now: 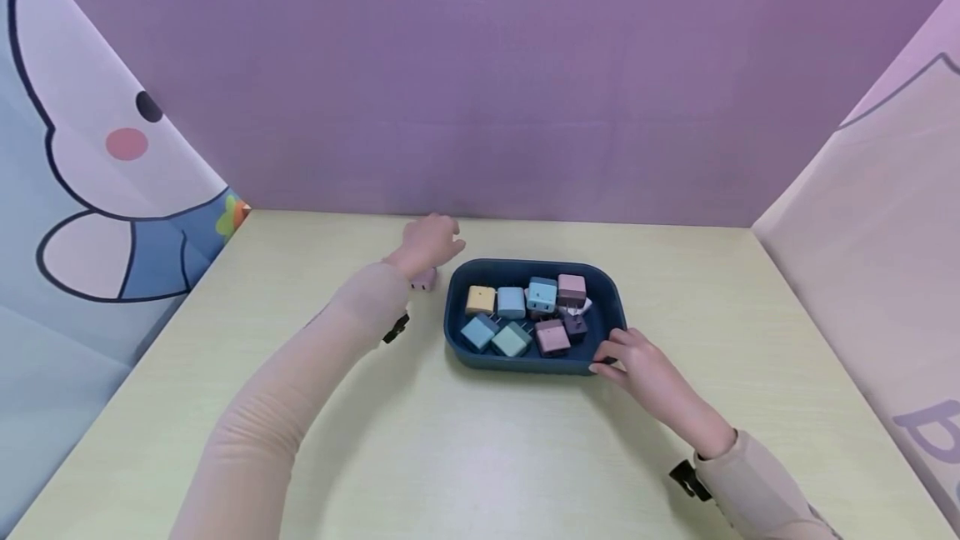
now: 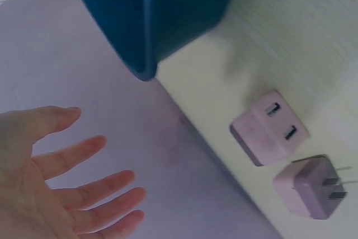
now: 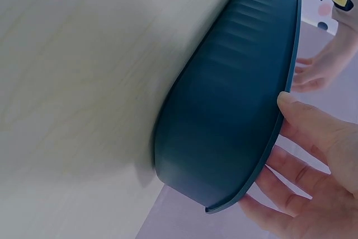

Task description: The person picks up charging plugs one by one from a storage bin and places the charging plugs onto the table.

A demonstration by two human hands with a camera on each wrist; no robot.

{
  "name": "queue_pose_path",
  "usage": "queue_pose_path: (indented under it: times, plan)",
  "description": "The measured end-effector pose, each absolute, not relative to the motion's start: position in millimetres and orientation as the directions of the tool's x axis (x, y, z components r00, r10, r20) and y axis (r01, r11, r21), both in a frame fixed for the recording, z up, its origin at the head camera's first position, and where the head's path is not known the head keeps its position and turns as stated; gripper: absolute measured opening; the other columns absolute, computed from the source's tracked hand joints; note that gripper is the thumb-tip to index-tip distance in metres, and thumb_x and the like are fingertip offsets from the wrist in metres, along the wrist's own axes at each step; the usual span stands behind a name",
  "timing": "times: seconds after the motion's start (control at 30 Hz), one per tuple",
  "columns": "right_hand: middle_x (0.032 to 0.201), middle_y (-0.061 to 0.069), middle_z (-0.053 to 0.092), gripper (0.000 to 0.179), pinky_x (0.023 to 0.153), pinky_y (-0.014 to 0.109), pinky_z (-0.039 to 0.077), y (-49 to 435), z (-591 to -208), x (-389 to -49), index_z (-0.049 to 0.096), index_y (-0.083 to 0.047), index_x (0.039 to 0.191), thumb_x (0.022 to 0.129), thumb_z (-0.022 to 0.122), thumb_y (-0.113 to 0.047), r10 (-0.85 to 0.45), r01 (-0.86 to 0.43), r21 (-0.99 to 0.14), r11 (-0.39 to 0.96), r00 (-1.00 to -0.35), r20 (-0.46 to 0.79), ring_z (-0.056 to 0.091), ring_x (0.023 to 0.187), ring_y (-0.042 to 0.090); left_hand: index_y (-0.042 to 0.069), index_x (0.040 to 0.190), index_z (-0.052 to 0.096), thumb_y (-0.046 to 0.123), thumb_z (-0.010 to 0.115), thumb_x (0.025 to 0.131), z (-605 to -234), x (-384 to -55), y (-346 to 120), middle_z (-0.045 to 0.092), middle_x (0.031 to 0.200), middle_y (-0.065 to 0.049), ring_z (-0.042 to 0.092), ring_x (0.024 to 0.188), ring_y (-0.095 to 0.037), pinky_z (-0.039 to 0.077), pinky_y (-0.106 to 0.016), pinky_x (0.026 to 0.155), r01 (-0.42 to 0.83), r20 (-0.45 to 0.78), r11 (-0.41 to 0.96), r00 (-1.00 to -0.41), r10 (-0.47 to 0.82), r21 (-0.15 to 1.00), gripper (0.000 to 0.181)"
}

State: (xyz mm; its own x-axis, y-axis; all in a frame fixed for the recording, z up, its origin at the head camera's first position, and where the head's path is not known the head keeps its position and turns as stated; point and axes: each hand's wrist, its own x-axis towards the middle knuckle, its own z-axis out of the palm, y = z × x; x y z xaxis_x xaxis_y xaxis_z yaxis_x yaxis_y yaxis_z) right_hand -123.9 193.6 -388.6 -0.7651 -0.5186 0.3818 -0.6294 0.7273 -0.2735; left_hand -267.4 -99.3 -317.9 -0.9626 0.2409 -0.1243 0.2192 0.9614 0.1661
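My right hand (image 1: 648,375) grips the near right corner of a dark blue tray (image 1: 525,365), its thumb outside the rim and its fingers over the edge in the right wrist view. Several charger plugs lie in the tray, among them a yellow one (image 1: 480,300), a green one (image 1: 512,340) and a dark purple one (image 1: 575,327). Beyond the tray's far left corner hovers my left hand (image 1: 431,242), fingers spread and holding nothing in the left wrist view. Below it on the table are a pink charger plug (image 2: 269,129) with two ports and another pink charger plug (image 2: 312,187) with its prongs showing.
The pale table (image 1: 480,457) carries the tray near its far side. A purple backdrop (image 1: 480,82) rises behind its far edge. Printed cloth panels stand at both sides, the left one (image 1: 97,190) with a cartoon figure.
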Motion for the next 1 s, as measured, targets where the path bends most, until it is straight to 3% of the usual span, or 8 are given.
queue_pose_path:
  times: [0.7, 1.0]
  plan:
    - [0.067, -0.007, 0.045, 0.010, 0.054, 0.023, 0.041, 194, -389, -123, 0.065, -0.009, 0.072, 0.068, 0.073, -0.004, -0.517, -0.631, -0.277, 0.725, -0.764, 0.386, 0.043, 0.065, 0.011, 0.009, 0.116, 0.057, 0.029, 0.055, 0.087, -302, -245, -46, 0.057, 0.116, -0.006, 0.054, 0.100, -0.021, 0.046, -0.032, 0.079, 0.403, -0.040, 0.895, -0.908, 0.417, 0.190, 0.035]
    - [0.067, -0.007, 0.045, 0.011, 0.054, 0.023, 0.041, 195, -390, -123, 0.065, -0.010, 0.071, 0.067, 0.073, -0.003, -0.521, -0.641, -0.266, 0.720, -0.752, 0.403, 0.043, 0.066, 0.010, 0.011, 0.120, 0.054, 0.027, 0.056, 0.086, -304, -243, -25, 0.053, 0.122, -0.005, 0.049, 0.109, -0.019, 0.042, -0.033, 0.087, 0.490, -0.150, 0.838, -0.834, 0.531, 0.239, 0.037]
